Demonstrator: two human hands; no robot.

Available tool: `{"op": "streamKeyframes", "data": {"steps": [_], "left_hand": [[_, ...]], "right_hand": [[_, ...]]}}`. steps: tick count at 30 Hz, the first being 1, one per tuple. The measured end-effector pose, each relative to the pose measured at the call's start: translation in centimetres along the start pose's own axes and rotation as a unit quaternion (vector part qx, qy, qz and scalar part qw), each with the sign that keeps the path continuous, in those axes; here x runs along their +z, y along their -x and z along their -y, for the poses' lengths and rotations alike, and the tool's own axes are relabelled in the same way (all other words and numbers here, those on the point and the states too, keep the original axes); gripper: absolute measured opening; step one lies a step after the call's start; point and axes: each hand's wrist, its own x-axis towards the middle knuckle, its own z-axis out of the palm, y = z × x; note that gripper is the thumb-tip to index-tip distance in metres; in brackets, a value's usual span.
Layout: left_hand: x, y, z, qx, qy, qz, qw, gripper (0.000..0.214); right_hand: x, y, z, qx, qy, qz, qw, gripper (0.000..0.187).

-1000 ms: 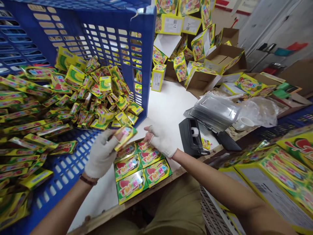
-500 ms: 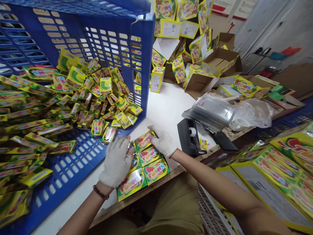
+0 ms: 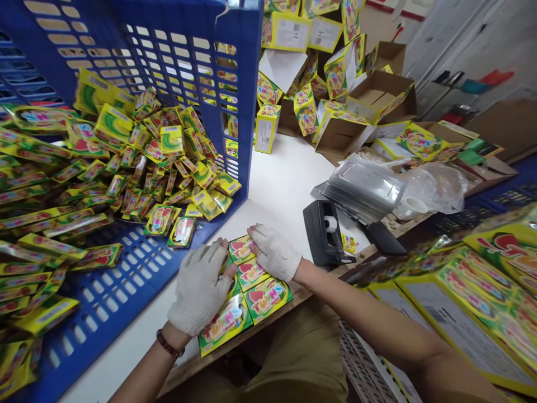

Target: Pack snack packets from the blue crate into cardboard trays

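Note:
Small green-and-yellow candy boxes (image 3: 268, 298) printed "Twins" lie flat in two columns at the front edge of the white table (image 3: 282, 178). My left hand (image 3: 199, 285), in a white fingertip-less glove, rests over the left column, its fingers stretched along the boxes and hiding part of them. From the right, my right hand (image 3: 277, 252), gloved the same way, lies on the upper boxes of the right column with its fingers extended. Both hands touch the boxes without gripping one. To the left, a blue plastic crate (image 3: 247, 112) on its side holds a heap of similar boxes (image 3: 159, 168).
A black tape dispenser (image 3: 321, 232) stands right of my hands, before a stack of clear plastic covers (image 3: 363, 184). A white cup (image 3: 410, 208) is beyond it. Open cartons (image 3: 342, 134) pile up at the back. Larger yellow display boxes (image 3: 470, 313) fill the lower right.
My right hand has shifted slightly left and down, its fingers now flatter over the upper right boxes. My left hand stays on the left column. The view has tilted slightly.

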Motion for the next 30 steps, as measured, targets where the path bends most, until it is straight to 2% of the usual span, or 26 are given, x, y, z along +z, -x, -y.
{"op": "streamKeyframes", "data": {"steps": [3, 6, 10, 13, 15, 18, 21, 23, 25, 27, 30], "left_hand": [[0.1, -0.5, -0.2, 0.019, -0.011, 0.020, 1.000, 0.041], [0.2, -0.9, -0.1, 0.055, -0.010, 0.039, 0.998, 0.041], [0.1, -1.1, 0.0, 0.070, -0.009, 0.040, 0.997, 0.040], [0.1, -0.9, 0.0, 0.068, -0.012, 0.043, 0.997, 0.042], [0.1, -0.8, 0.0, 0.071, -0.021, 0.048, 0.996, 0.043], [0.3, -0.8, -0.2, 0.091, -0.052, 0.048, 0.993, 0.043], [0.6, -0.9, -0.4, 0.119, -0.090, 0.020, 0.989, 0.043], [0.9, -1.2, -0.6, 0.134, -0.107, -0.006, 0.985, 0.043], [1.3, -1.3, -0.9, 0.146, -0.117, -0.018, 0.982, 0.045], [1.6, -1.2, -1.4, 0.148, -0.121, -0.019, 0.981, 0.050], [1.9, -1.0, -2.0, 0.145, -0.123, -0.017, 0.982, 0.059]], "right_hand": [[-0.3, -0.1, 0.7, 0.013, 0.065, 0.047, 0.997, 0.043], [-0.5, -0.4, 0.8, 0.037, 0.055, 0.068, 0.995, 0.046], [-1.5, 0.2, 1.1, 0.041, -0.005, 0.069, 0.997, 0.050], [-2.1, 2.2, 2.6, 0.033, 0.024, 0.053, 0.998, 0.060], [-1.9, 3.8, 3.9, 0.018, 0.054, 0.057, 0.997, 0.071], [-0.5, 5.3, 5.4, 0.019, 0.083, 0.078, 0.993, 0.070], [0.6, 5.3, 5.6, 0.023, 0.094, 0.063, 0.993, 0.065], [0.5, 5.0, 5.0, 0.007, 0.067, 0.050, 0.996, 0.064], [-0.4, 4.8, 4.0, 0.002, 0.009, 0.026, 1.000, 0.061], [-2.3, 4.5, 2.2, 0.015, -0.046, -0.025, 0.998, 0.054], [-7.5, 3.5, -2.4, 0.065, -0.041, -0.113, 0.991, 0.038]]}}
